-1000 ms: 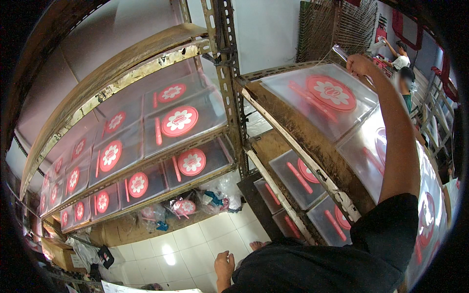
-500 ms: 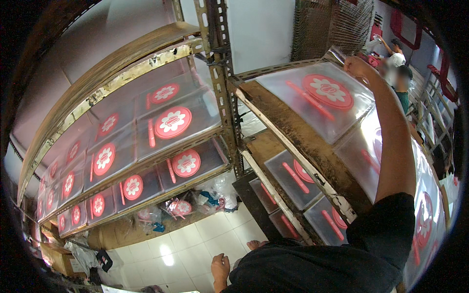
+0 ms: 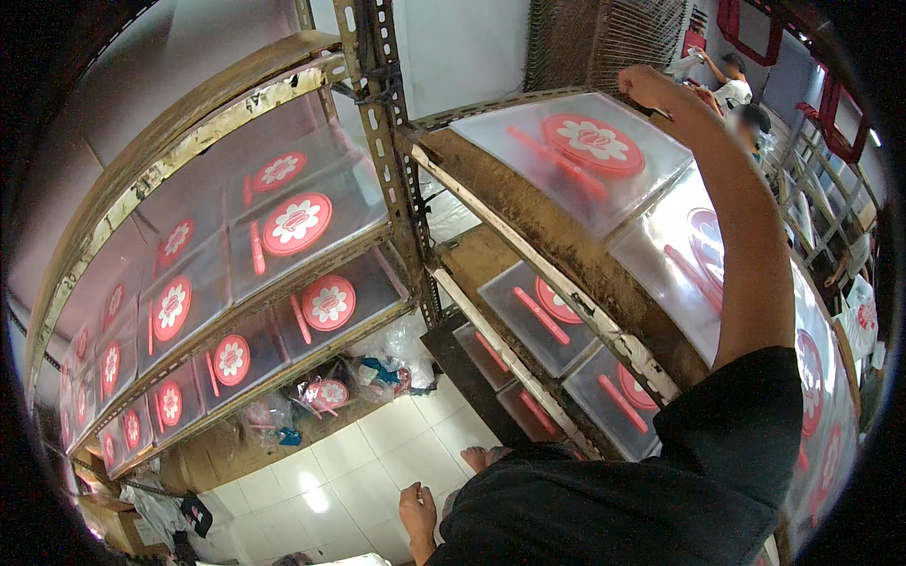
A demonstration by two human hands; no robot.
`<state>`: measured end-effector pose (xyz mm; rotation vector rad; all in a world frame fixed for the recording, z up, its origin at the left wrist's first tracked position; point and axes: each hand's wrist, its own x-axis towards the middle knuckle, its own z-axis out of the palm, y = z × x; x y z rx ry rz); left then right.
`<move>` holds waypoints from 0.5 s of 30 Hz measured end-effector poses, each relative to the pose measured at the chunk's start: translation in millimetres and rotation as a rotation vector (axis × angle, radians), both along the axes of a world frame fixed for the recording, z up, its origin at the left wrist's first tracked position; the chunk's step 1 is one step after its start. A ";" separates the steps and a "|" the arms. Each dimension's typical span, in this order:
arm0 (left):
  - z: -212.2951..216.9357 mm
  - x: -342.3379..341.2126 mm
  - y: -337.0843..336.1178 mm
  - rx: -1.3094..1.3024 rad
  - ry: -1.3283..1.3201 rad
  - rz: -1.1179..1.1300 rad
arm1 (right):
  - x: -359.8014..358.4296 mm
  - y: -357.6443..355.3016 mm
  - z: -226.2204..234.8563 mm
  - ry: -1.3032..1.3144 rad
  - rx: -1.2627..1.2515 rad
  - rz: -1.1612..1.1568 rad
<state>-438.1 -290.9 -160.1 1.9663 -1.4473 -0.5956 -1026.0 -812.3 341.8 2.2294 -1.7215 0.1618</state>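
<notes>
Head view: a clear sheet (image 3: 578,156) lies on the top right shelf (image 3: 528,205), near the right hand (image 3: 646,90). The left hand (image 3: 416,514) hangs low, curled. I can't tell if either holds anything. The sheet looks light, bendy, slippery; best held by its edges. At least three sheets here, two on the shelf below (image 3: 469,257).

Open room lies over the tiled floor (image 3: 359,462) at 7 o'clock, around the left grip (image 3: 417,517); bagged bundles (image 3: 323,393) crowd the floor's far side near 8. A slotted metal post (image 3: 377,141) stands in the way at 11. Toward 1, a wire rack (image 3: 609,42) stands beyond the right grip (image 3: 646,88).
</notes>
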 end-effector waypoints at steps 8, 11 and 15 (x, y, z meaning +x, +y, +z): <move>31.2 -3.0 28.2 -0.158 0.052 0.106 | 240.4 58.0 61.0 0.114 -0.038 0.531; 62.7 -3.7 58.7 -0.203 0.054 0.204 | 361.5 117.2 62.5 0.116 0.021 0.890; 107.0 -11.9 120.1 -0.220 0.139 0.316 | 493.1 263.2 36.1 0.221 -0.001 1.244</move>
